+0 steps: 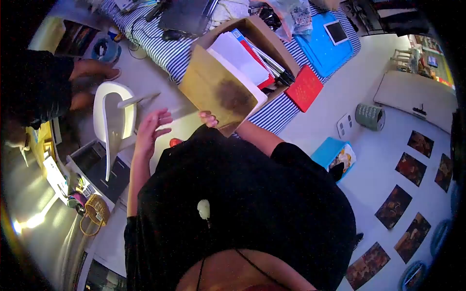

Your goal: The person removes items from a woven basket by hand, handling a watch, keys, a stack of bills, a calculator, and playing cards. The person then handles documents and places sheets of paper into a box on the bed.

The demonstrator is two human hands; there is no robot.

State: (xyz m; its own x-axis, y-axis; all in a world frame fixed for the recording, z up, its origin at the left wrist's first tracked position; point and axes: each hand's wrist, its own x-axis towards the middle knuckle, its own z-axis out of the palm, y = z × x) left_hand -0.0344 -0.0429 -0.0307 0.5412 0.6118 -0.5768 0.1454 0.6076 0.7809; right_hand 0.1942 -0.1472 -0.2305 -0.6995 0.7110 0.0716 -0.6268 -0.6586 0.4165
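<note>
My right hand (208, 119) is curled round the lower edge of a brown folder (208, 89) with a dark stain on its face and white sheets showing behind it. The right forearm passes partly behind this folder. It tilts in front of an open cardboard box (272, 39) on the striped bed. Inside the box stand white papers (240, 56), a red folder (256, 60) and several dark-edged files. My left hand (154, 125) is raised left of the folder, its fingers apart and nothing in it. A flat red box (305, 88) lies beside the cardboard box.
A laptop (187, 17), a blue mat (323, 46) and a white tablet (336, 32) lie on the striped bed (279, 112). A white chair (114, 109) and another person's legs (87, 72) are at left. A blue bin (330, 153) stands at right.
</note>
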